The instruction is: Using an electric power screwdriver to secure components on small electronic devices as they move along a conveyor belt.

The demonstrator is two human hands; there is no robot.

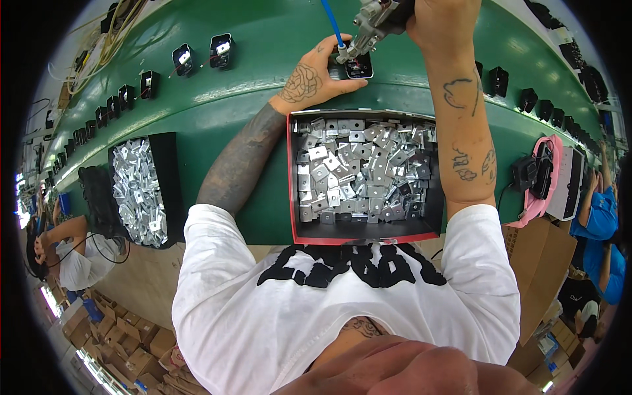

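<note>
My left hand point(319, 76) lies on the green bench with thumb and fingers round a small black housing point(362, 68), steadying it. At the top of the view my right hand point(442, 25) grips a screwdriving tool point(376, 26) with a metal front and dark body; its exact kind is partly hidden. The tool's tip is over the housing, and a blue hose point(332, 21) runs up from near it. Between my forearms stands an open box point(292, 178) with a red rim, holding many bent metal brackets point(362, 168).
A second black box point(172, 191) of brackets stands left. Black housings point(222, 51) line the green bench point(263, 39) on both sides. To the right lie a pink bag point(545, 181) and a black device point(525, 172). Other people sit at both sides; cartons point(141, 362) fill the floor behind.
</note>
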